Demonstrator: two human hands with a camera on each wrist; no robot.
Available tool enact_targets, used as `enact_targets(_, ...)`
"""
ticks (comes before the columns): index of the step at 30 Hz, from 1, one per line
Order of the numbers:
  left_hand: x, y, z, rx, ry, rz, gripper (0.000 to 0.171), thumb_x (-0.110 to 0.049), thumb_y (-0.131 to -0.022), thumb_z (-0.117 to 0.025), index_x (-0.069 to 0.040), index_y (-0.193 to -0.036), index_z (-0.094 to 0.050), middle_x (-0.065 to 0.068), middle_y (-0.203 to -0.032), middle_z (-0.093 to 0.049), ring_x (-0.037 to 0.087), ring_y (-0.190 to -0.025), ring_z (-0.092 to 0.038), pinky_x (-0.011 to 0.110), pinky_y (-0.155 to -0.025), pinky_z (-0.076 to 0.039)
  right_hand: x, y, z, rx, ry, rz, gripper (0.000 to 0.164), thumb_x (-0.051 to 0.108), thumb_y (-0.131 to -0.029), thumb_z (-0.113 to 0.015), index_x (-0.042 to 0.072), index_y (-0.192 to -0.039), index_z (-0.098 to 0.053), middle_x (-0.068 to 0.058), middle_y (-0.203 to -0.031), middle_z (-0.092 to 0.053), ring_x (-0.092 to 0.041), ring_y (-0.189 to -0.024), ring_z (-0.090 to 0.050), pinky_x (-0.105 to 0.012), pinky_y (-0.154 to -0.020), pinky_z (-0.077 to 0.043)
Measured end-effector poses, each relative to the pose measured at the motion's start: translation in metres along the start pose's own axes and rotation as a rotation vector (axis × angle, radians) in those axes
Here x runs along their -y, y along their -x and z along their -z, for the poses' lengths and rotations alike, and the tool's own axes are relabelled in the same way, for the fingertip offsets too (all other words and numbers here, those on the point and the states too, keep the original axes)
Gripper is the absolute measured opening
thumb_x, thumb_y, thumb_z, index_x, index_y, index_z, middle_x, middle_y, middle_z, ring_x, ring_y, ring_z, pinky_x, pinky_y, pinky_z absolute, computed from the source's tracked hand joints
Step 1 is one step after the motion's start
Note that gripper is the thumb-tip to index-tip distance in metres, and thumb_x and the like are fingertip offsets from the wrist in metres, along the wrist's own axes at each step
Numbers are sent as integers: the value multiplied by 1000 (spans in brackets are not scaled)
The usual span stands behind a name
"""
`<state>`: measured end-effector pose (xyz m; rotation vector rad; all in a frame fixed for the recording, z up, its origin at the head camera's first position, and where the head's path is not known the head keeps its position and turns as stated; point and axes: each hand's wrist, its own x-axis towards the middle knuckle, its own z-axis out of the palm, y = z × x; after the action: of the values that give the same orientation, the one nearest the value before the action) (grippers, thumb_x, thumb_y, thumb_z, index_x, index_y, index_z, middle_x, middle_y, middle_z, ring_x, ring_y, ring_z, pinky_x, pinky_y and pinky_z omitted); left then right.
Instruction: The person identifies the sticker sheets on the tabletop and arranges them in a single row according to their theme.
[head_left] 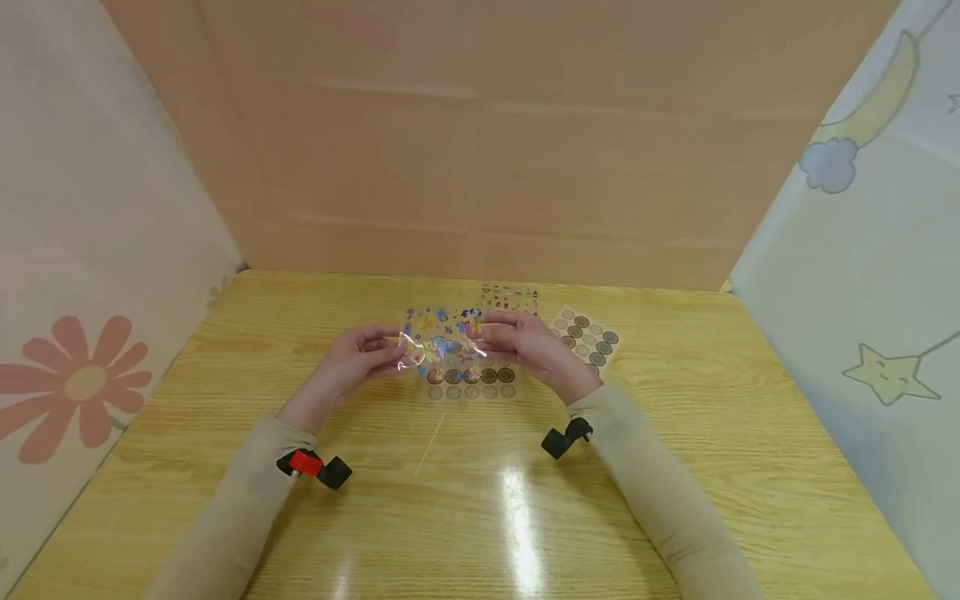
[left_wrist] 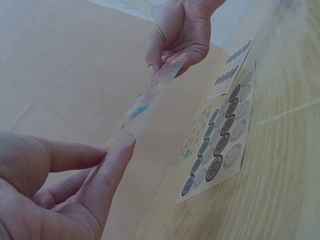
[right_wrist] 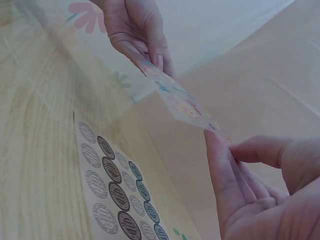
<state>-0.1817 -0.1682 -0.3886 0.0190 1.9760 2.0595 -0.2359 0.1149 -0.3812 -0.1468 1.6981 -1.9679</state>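
Note:
A clear sticker sheet (head_left: 441, 342) printed with small colourful figures is held up above the table between both hands. My left hand (head_left: 358, 360) pinches its left edge between thumb and fingers. The right hand (head_left: 531, 346) pinches the opposite edge the same way. In the left wrist view the sticker sheet (left_wrist: 137, 107) stretches from one hand to the other, tilted and clear of the table. Beneath it lies a sheet of round seal stickers (head_left: 472, 392), in brown, dark and pale rows; the raised sheet covers its upper part in the head view.
A second sheet of round seal stickers (head_left: 588, 340) lies angled at the right, partly behind the right wrist. Farther back is another clear sheet with tiny coloured stickers (head_left: 510, 296). The wooden table (head_left: 675, 467) meets an orange-brown backdrop (head_left: 480, 183) and patterned side walls.

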Motion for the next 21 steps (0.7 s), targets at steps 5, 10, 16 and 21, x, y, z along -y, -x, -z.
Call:
enact_targets(5,3,9,-2,4,-1,10,45,-2,-94,-58,4,-136,-44,18,-104,-56,30,-98,-65,33,-83,-54,-4,12,-6,-27,40,26,45,-2,-95,-55,-6,-138,-43,-22,-119,-60,-25,-96,-66,-38,-89,-52)
enact_targets(10,7,18,0,9,-32,4,44,-2,-93,-60,4,-135,-46,17,-99,-55,31,-95,-66,36,-82,-55,-13,22,-14,-48,77,33,45,-3,-95,-55,-7,-138,-42,-23,-114,-62,-25,-94,-67,-38,-86,-53)
enact_targets(16,11,28,5,25,-37,28,45,-3,-93,-60,3,-136,-46,23,-107,-56,33,-97,-66,41,-84,-53,-29,30,-23,-84,45,31,42,-4,-93,-56,-8,-134,-46,-26,-115,-61,-25,-91,-68,-39,-86,-53)
enact_targets(21,13,35,6,50,-64,14,42,2,-93,-59,6,-133,-47,24,-104,-57,31,-95,-67,42,-85,-53,-42,34,-28,-95,-9,21,37,-6,-92,-56,-9,-128,-51,-28,-110,-62,-23,-86,-69,-35,-81,-55)
